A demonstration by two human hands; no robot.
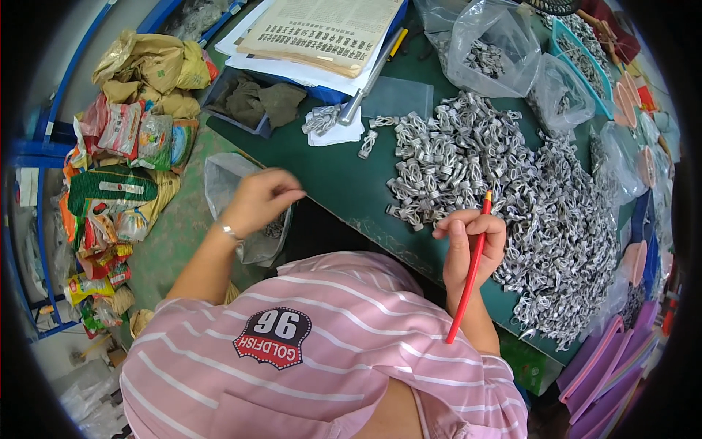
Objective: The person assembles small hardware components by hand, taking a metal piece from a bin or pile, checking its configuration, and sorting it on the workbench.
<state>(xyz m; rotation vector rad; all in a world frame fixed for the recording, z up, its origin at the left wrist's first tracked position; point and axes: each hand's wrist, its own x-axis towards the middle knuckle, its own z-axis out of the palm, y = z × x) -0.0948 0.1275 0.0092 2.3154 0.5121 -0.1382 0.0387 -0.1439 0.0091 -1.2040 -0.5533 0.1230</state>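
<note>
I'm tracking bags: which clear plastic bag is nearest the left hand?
The clear bag partly hidden by the left hand, beside the green table; other clear bags, upper right, lie farther.

Left hand (257, 201) blurred; bag (221, 178) beneath it part-hidden, contents (276, 225) too small to tell. Right hand (472, 252) covers some grey pieces (446, 157) behind.

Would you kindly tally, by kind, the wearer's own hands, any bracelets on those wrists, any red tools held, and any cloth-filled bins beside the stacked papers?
Own hands: 2 (left hand, right hand)
Bracelet: 1
Red pencil-like tool: 1
Cloth-filled bin: 1
Total: 5
</note>
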